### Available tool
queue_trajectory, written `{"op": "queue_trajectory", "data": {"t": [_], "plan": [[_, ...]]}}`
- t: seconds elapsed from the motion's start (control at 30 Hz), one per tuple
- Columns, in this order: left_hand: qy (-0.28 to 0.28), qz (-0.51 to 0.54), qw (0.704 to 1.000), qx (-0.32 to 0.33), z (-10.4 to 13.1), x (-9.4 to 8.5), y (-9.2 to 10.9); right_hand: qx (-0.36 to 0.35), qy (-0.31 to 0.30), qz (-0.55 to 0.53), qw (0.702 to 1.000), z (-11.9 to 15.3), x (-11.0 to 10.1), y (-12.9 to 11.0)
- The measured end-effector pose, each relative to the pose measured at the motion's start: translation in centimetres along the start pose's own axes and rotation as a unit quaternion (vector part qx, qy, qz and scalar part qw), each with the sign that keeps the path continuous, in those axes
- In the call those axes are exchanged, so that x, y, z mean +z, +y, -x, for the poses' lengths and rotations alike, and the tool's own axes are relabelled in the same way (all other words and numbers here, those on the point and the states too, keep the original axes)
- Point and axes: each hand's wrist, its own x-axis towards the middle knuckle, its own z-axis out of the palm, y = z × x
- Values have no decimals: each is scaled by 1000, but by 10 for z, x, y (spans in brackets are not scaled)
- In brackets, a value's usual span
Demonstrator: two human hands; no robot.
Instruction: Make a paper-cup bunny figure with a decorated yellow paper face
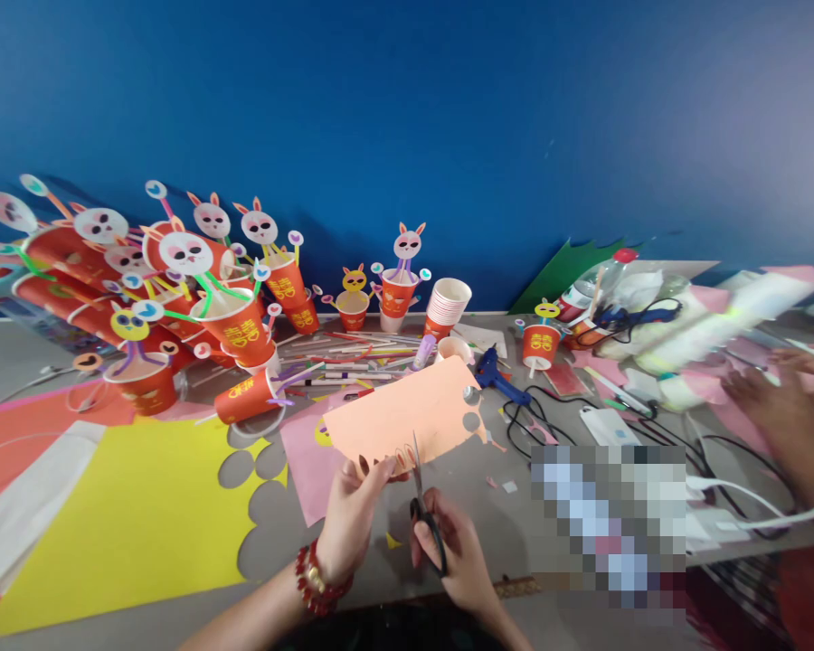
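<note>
Between the thumb and fingers of my left hand [356, 511] is the lower edge of a peach paper sheet [400, 407], with small ear shapes drawn along that edge. Black-handled scissors [429, 529] are held in my right hand [451, 547]. Their blades point up and lie at the sheet's lower edge, right beside the drawn shapes. Round holes are cut near the sheet's right end. A pink sheet [308, 452] lies partly under the peach one. To the left, a yellow sheet [142, 524] has round cut-outs along its right side.
Red paper cups [241, 330] with rabbit faces crowd the back left. Pens [343, 369], stacked cups [448, 303] and a blue glue gun [502, 380] lie behind the sheet. Black cables, a white power bank [609, 427] and another person's hands [773, 407] are at right.
</note>
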Motion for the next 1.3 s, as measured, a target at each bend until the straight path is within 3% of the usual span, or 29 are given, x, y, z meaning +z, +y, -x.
{"op": "queue_trajectory", "data": {"t": [0.83, 1.13, 1.3], "plan": [[-10, -40, 999, -2, 0, -4, 2, -16, -4, -1, 1000, 3, -2, 7], [-8, -19, 1000, 1, 0, -6, 1, 7, -10, 8, 1000, 4, -3, -4], [-30, -28, 999, 0, -1, -5, 5, 4, -5, 9, 1000, 4, -6, 2]]}}
